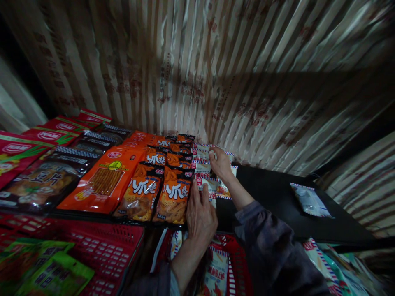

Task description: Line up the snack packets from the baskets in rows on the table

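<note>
White snack packs with striped edges [202,169] lie in overlapping rows on the black shelf, right beside orange-and-black snack packs [175,193]. My left hand [201,213] rests with its fingers apart on the front white pack, which it partly covers. Farther back, my right hand [220,164] has its fingers drawn together at the edge of the white packs; what lies between the fingertips is too dark and small to make out.
Orange stick-snack bags [106,179], dark bags [46,176] and red bags [15,152] fill the shelf's left. One white pack [309,200] lies at the right. Red baskets [123,236] with packs stand below the front edge. Corrugated sheeting [185,74] rises behind.
</note>
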`<state>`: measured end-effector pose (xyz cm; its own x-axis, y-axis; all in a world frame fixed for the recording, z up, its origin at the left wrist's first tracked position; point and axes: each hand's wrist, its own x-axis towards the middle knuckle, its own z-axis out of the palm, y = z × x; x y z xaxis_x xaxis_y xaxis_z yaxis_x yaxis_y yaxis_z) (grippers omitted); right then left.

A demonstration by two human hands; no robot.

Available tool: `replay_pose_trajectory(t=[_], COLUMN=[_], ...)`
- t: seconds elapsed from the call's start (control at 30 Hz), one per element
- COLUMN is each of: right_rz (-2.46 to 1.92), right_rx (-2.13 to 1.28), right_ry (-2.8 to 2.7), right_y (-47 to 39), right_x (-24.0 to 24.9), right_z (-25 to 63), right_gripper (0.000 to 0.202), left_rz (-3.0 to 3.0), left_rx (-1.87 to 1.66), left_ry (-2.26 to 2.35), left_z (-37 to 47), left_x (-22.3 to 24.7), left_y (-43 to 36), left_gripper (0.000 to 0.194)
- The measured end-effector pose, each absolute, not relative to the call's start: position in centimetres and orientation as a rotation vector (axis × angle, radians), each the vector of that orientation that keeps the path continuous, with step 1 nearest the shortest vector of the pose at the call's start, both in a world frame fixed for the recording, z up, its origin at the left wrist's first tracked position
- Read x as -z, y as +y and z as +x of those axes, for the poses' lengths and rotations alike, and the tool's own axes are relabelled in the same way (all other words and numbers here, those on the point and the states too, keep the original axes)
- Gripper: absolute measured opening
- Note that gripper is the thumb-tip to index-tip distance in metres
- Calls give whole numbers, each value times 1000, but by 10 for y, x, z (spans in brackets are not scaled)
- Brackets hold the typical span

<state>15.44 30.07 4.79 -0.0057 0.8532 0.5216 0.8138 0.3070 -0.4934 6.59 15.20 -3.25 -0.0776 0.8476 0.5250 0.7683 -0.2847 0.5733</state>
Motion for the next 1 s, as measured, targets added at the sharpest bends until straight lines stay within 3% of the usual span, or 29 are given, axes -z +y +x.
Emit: replay_pose_trajectory(t=[0.23,0.43,0.7,1.0], right_rz=[-1343,-1472,-1567,-1528], right_rx=[-164,-392,-602,-576], right_ry=[-1627,-1463,-1466,-1425], right_y=[231,186,178,177], right_x=[-23,14,23,27], right_z=[172,173,160,151], right_gripper=[43,50,60,61], left_rz=[2098,2047,2004,2133], left_rx=[-1332,-1406,-1260,-1515], left_ry=[1822,1810,1861,1762], left_z=[65,65,63,65], left_x=[34,41,35,38], left_y=[154,158,159,161], left_gripper=[53,56,53,42])
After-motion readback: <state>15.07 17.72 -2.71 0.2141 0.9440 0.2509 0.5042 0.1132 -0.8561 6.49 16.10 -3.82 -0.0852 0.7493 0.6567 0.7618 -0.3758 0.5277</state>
